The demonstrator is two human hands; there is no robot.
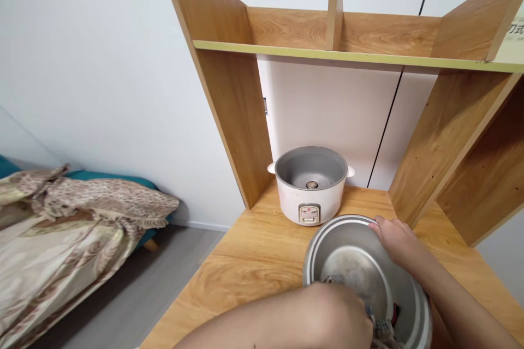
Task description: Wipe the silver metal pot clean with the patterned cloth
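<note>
A grey metal rice cooker inner pot (354,262) is tilted toward me over the wooden desk, its stained inside showing. My right hand (395,237) grips its far right rim, thumb and fingers closed on the edge. Inside the pot, my left hand (341,311) is curled around a patterned cloth (383,330), which sticks out on the right of the fist; most of its fingers are hidden. Just behind stands the white rice cooker body (292,202), lidless, with its round heating plate showing.
The wooden desk (229,278) carries a shelf unit with a raised shelf board (298,54) and upright side panels (241,136) around the cooker. White wall panels rise behind. On the left, a bed or sofa with a patterned cover (77,251) stands on the grey floor (172,262).
</note>
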